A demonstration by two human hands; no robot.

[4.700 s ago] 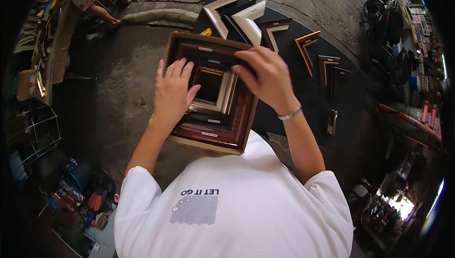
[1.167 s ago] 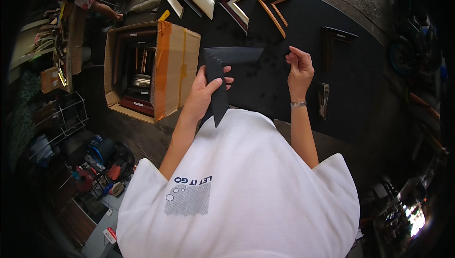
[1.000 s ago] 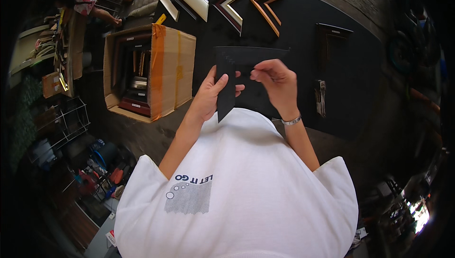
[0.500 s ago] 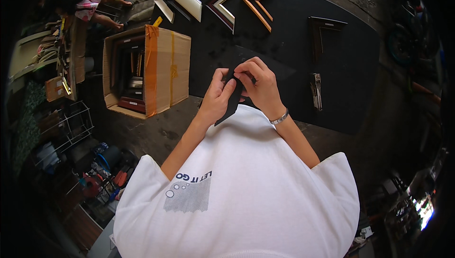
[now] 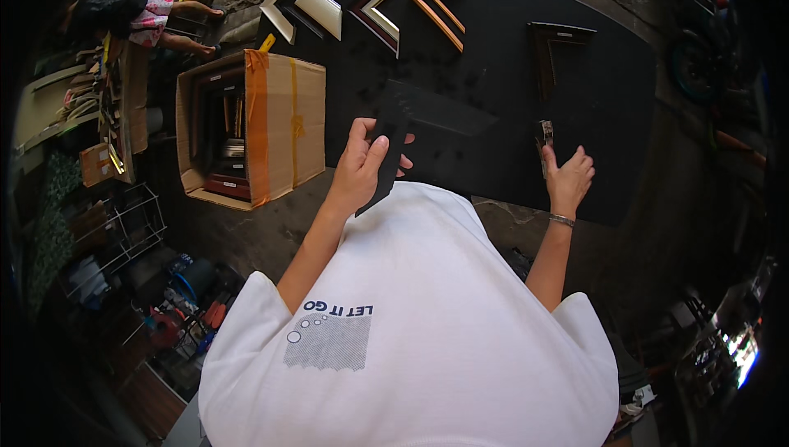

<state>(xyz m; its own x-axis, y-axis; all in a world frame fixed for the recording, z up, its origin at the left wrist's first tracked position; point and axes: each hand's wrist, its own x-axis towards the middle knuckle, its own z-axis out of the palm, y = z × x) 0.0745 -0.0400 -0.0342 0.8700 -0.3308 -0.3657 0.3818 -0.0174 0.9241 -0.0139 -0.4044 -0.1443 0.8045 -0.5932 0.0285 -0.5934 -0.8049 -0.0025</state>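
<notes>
Clamps a matte black L-shaped frame corner (image 5: 440, 110) between the thumb and fingers of the left hand (image 5: 356, 169), in front of a white printed T-shirt (image 5: 460, 315) and over the near side of a wide black tabletop (image 5: 612, 143). Points one leg of the corner rightward, the other down toward the shirt. Spreads the fingers of the right hand (image 5: 569, 182) apart, just beside a narrow, shiny brown-and-silver object (image 5: 544, 132) lying on the tabletop; cannot tell whether touching it with the thumb. Shows, beyond that object, a dark brown L-shaped corner (image 5: 544, 67); farther left, an orange-brown V-shaped corner (image 5: 423, 3), a dark red and silver corner (image 5: 366, 16) and a wide pale silver corner (image 5: 314, 3). Includes, at left, an open brown cardboard box (image 5: 296, 135) containing dark frames (image 5: 226, 185).
</notes>
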